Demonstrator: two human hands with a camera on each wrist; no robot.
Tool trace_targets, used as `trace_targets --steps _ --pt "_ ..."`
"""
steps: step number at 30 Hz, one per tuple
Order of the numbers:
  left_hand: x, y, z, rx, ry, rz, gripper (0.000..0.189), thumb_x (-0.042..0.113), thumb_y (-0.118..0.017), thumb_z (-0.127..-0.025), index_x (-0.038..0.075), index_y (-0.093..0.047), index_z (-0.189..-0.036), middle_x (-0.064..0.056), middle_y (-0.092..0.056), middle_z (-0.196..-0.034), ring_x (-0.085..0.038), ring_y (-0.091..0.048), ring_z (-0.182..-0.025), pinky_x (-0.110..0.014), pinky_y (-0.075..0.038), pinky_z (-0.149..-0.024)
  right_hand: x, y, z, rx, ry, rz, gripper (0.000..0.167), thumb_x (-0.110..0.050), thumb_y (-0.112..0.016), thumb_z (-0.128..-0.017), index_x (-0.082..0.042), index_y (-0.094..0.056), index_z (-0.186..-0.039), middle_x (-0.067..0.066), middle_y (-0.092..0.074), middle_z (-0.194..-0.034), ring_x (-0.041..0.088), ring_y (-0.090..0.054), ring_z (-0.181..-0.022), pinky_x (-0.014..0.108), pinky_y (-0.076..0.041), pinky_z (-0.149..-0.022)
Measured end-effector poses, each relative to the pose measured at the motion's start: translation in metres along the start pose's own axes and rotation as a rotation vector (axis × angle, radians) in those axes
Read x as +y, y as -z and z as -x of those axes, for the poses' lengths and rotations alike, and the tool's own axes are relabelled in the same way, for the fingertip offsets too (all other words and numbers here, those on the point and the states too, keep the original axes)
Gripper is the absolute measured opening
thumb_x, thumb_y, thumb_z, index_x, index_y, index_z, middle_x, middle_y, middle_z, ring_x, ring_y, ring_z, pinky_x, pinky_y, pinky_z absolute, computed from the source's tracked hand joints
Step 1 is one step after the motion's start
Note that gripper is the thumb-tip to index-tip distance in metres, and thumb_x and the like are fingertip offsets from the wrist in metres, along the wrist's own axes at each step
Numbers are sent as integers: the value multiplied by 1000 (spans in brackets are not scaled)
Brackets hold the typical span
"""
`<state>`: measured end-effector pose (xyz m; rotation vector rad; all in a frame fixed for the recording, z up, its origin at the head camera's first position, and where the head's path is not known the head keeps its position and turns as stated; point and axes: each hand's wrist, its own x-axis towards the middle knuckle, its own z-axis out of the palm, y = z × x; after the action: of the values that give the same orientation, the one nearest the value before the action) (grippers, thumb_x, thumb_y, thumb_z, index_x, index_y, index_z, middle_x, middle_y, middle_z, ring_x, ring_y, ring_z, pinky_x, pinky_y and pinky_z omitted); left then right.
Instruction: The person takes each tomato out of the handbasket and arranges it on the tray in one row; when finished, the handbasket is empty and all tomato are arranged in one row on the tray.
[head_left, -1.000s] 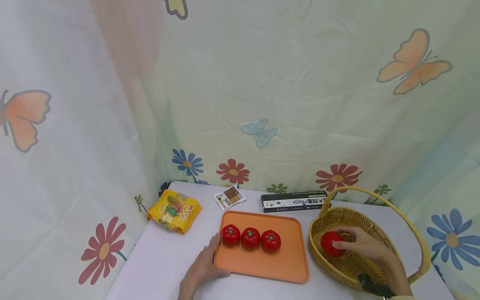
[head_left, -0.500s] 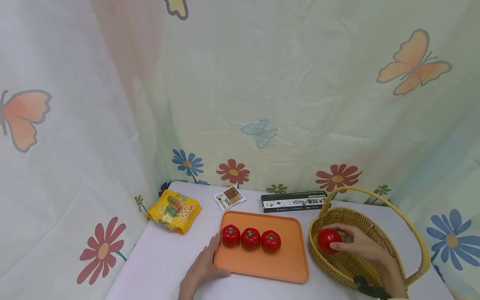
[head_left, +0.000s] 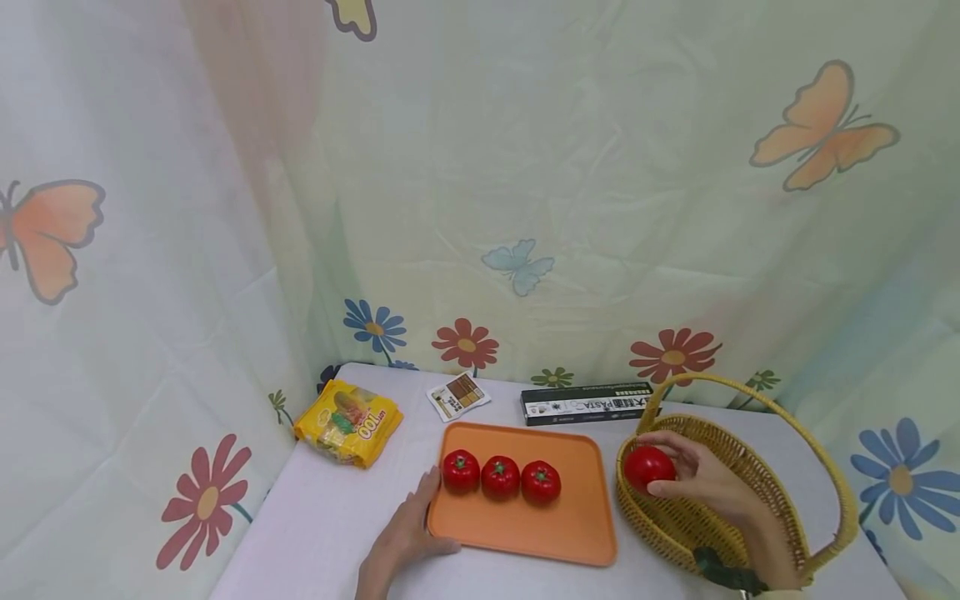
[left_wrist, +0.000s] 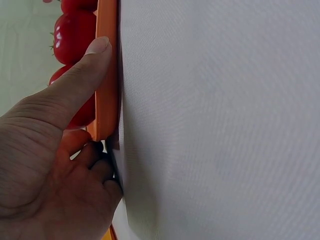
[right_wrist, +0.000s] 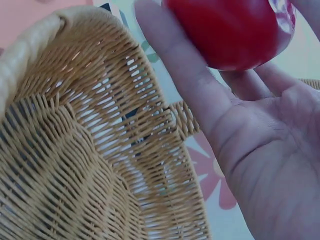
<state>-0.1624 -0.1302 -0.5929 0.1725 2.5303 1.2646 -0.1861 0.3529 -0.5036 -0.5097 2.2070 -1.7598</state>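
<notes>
My right hand [head_left: 708,479] grips a red tomato [head_left: 648,468] over the left side of a wicker basket [head_left: 738,457]. In the right wrist view this tomato [right_wrist: 232,30] sits between fingers and thumb, higher than the woven wall of the basket [right_wrist: 95,135]. An orange tray [head_left: 532,527] bears a row of three tomatoes [head_left: 500,478] with green stems. My left hand [head_left: 408,529] holds the tray's near left corner. In the left wrist view, the thumb lies against the tray's edge [left_wrist: 106,100] and the other fingers curl at its corner.
Behind the tray lie a dark pasta box [head_left: 585,404] and a small white-and-brown packet [head_left: 459,396]. A yellow food bag [head_left: 350,423] lies at the back left. The basket's tall handle [head_left: 806,433] arches over its right side. A patterned curtain [head_left: 525,167] encloses the table.
My right hand has lifted the tomato from inside the basket and carried it up and left toward the basket's rim. The left hand and the tray have stayed in place.
</notes>
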Motion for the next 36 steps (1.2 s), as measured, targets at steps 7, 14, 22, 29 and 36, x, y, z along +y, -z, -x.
trace_targets --steps 7,14,22,29,36 --pt "0 0 1 -4 1 10 123 27 -100 -77 8 -24 -172 -21 -26 -176 -48 -20 -163 -69 -17 -132 -3 -7 -9 1 3 44 50 -4 -68 -104 8 -51 -149 1 -63 -137 8 -67 -115 33 -66 -93" --pt "1 1 0 -4 -3 20 123 26 -100 -76 8 -24 -172 -21 -26 -177 -47 -20 -163 -69 -16 -132 -7 -17 -19 -15 -55 3 45 -21 -45 -117 12 -47 -147 8 -63 -135 15 -69 -113 39 -67 -92" --pt "0 0 0 -2 12 19 123 26 -100 -76 9 -25 -172 -22 -27 -176 -51 -21 -161 -72 -18 -130 -9 -30 -27 77 -102 -19 48 -26 -47 -117 12 -46 -147 15 -62 -135 21 -69 -115 41 -67 -93" --pt "-2 -1 0 -1 6 7 123 27 -100 -75 8 -26 -172 -21 -27 -176 -48 -21 -162 -69 -18 -132 -9 -39 -30 104 -59 46 39 -18 -58 -113 6 -53 -143 24 -61 -137 25 -67 -115 38 -67 -91" --pt "-3 -1 0 6 11 0 123 28 -101 -75 8 -27 -172 -22 -27 -176 -49 -22 -162 -68 -19 -132 -11 -51 -35 173 27 66 53 -6 -77 -99 8 -53 -144 32 -59 -138 9 -69 -113 31 -67 -89"
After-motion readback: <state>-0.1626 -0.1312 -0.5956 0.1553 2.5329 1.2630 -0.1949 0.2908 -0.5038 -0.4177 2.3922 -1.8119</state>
